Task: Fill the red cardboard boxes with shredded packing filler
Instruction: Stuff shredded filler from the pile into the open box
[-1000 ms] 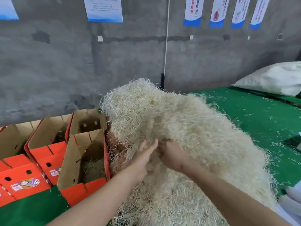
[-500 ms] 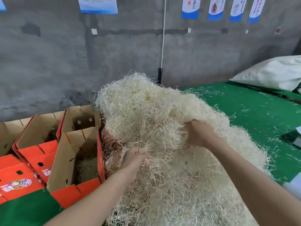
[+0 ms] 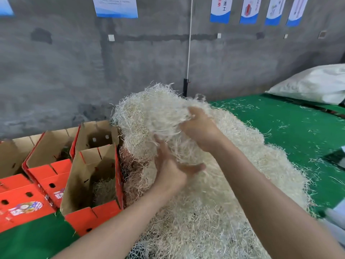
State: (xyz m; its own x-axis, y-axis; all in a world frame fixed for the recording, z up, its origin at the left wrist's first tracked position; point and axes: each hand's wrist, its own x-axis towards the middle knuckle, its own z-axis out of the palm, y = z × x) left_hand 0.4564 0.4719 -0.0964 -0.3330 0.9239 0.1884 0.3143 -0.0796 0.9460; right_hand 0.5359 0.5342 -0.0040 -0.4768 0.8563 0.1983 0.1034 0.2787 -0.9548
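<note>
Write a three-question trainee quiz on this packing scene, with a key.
1. True or false: the nearest open red cardboard box already holds some of the pale shredded packing filler.
2. What does the right hand grip? A) a box flap B) a clump of filler C) a poster
3. Fill in: the filler pile lies on a ____ table cover.
Key: 1 true; 2 B; 3 green.
</note>
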